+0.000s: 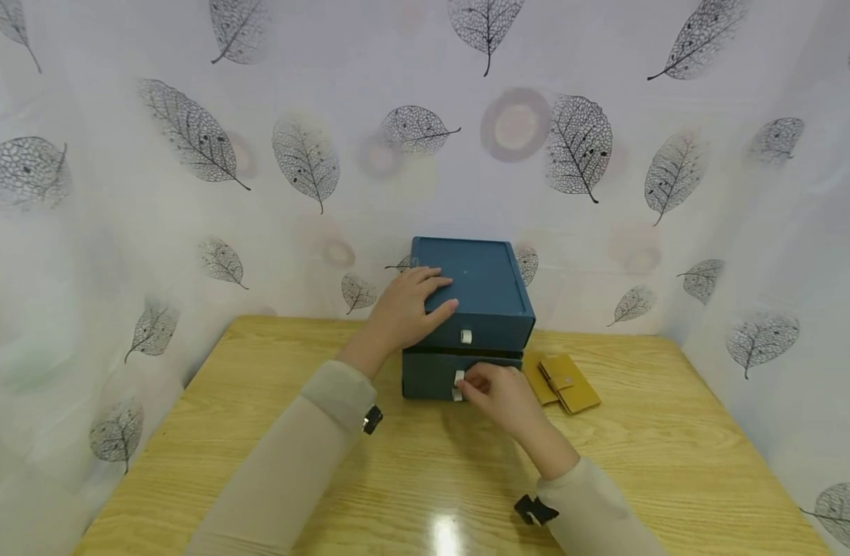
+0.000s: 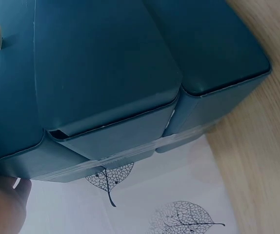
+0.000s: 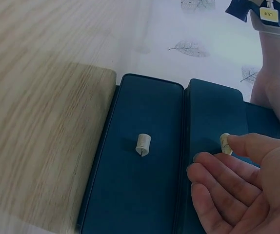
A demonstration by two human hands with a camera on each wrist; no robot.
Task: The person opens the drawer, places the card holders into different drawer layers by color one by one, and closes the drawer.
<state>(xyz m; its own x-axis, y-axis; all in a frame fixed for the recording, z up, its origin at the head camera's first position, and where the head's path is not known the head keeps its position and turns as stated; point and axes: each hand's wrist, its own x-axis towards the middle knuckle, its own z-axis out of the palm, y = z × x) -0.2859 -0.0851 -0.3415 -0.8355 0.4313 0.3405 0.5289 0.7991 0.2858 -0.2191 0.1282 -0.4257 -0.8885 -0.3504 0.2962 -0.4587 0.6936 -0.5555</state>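
Risk in head view: slip of white knob [image 1: 459, 377] from right hand [image 1: 504, 398], if pinch too small; shift of blue box [image 1: 476, 274], if left hand [image 1: 405, 306] too light, fingers extended on top. Left wrist view: ajar middle drawer [image 2: 106, 63] apart from fingers [image 2: 24, 189]. Right wrist view: pinched knob at thumb tip [image 3: 237, 142].

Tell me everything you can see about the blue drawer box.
The dark blue drawer box looks smooth, perhaps plastic or coated board, with a shallow raised rim around its top. Three stacked drawers each carry a pale pull tab. The middle drawer appears slightly pulled out. The box stands upright toward the back of the wood-grain table. The left hand rests on its top, while the right hand pinches the middle drawer's tab.
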